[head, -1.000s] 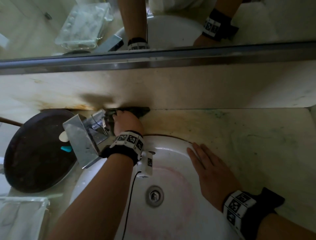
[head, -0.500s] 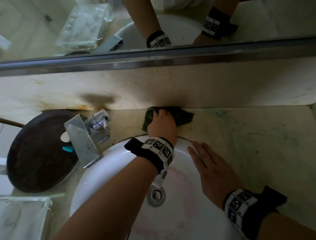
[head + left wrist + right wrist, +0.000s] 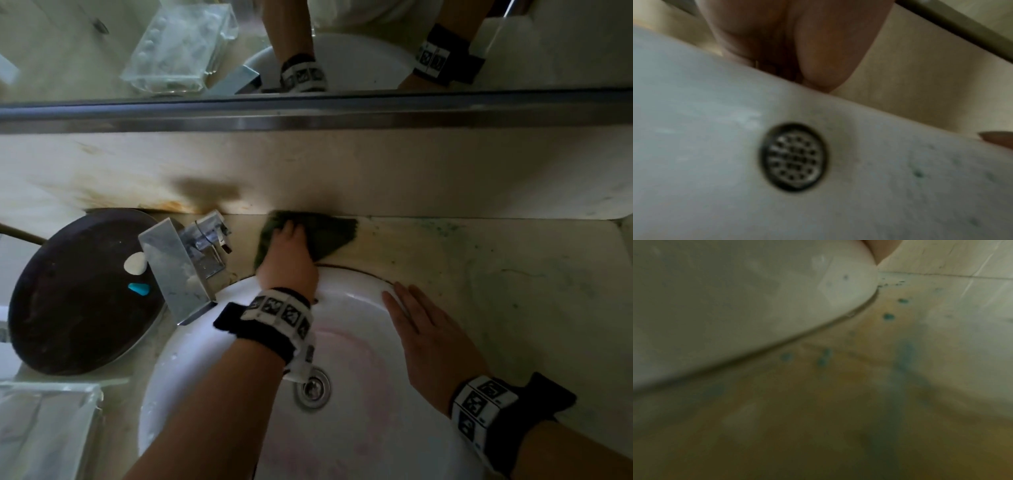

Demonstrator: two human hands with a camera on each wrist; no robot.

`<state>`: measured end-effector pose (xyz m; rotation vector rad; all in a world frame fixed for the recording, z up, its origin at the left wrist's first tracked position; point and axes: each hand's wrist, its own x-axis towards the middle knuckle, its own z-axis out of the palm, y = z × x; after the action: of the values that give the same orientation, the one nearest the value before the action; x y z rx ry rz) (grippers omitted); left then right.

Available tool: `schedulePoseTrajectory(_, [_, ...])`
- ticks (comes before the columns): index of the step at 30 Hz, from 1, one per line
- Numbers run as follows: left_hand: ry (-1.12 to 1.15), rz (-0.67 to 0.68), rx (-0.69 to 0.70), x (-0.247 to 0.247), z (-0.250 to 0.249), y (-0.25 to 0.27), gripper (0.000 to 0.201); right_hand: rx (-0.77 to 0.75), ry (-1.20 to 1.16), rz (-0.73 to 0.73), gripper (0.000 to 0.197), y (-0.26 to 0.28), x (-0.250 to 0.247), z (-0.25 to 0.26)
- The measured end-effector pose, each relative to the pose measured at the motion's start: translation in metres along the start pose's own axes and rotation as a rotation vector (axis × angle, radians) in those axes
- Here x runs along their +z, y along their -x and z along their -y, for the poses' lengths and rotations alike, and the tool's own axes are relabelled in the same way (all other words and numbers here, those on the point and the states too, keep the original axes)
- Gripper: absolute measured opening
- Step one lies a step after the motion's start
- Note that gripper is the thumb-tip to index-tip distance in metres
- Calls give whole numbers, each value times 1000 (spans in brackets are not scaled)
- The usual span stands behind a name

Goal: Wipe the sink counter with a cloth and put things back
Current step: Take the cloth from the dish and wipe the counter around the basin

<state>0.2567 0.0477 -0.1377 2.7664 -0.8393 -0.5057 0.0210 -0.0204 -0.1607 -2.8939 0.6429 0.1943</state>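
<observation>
A dark green cloth (image 3: 330, 236) lies on the beige counter (image 3: 496, 274), against the back wall behind the white sink (image 3: 359, 428). My left hand (image 3: 289, 246) reaches across the basin and presses down on the cloth's left part, fingers curled into it. My right hand (image 3: 421, 329) lies flat and open on the sink's right rim, holding nothing. The left wrist view shows my palm (image 3: 797, 40) above the sink wall and its overflow grille (image 3: 793, 156). The right wrist view shows the sink rim (image 3: 756, 305) and teal spots (image 3: 888, 316) on the counter.
A square chrome faucet (image 3: 181, 263) stands left of the cloth. Left of it sits a dark round tray (image 3: 68, 308) with a white soap bit (image 3: 135, 263) and a teal one (image 3: 138, 289). A clear glass box (image 3: 44, 428) is at front left. A mirror ledge (image 3: 342, 113) runs overhead.
My left hand swept the cloth from behind the faucet to the right along the back wall, then a little back to the left. The right hand stayed on the sink rim.
</observation>
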Motion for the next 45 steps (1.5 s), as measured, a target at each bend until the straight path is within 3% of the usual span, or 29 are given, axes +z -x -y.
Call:
schedulePoseTrajectory(3, [-60, 25, -200, -14, 23, -1, 46, -4, -11, -3, 90, 0, 2, -1])
schedulePoseTrajectory(8, [-220, 59, -225, -22, 6, 0, 39, -13, -25, -6, 86, 0, 5, -2])
schedulePoseTrajectory(12, [-268, 101, -101, -19, -31, 13, 24, -12, -33, -2, 85, 0, 3, -2])
schedulePoseTrajectory(19, [-350, 177, 243, -16, -91, 32, 26, -21, -29, -24, 86, 0, 1, -2])
schedulePoseTrajectory(21, [-348, 181, 279, -10, -97, 39, 26, -20, -23, -26, 84, 0, 0, -1])
schedulePoseTrajectory(25, [-240, 177, 125, -11, -67, 21, 21, -17, -18, -12, 82, 0, 1, -2])
schedulePoseTrajectory(31, [-124, -8, -148, -33, 11, -8, 18, -20, -12, -17, 83, 0, 3, -2])
schedulePoseTrajectory(35, [-107, -49, -231, -29, 29, -11, 18, -16, -17, -28, 80, 0, 3, -3])
schedulePoseTrajectory(39, [-129, -22, -221, -29, 24, -14, 7, -14, -11, -20, 81, -1, 4, -2])
schedulePoseTrajectory(45, [-183, 173, 5, -19, -36, -18, 12, -13, -31, 4, 85, -1, 2, -2])
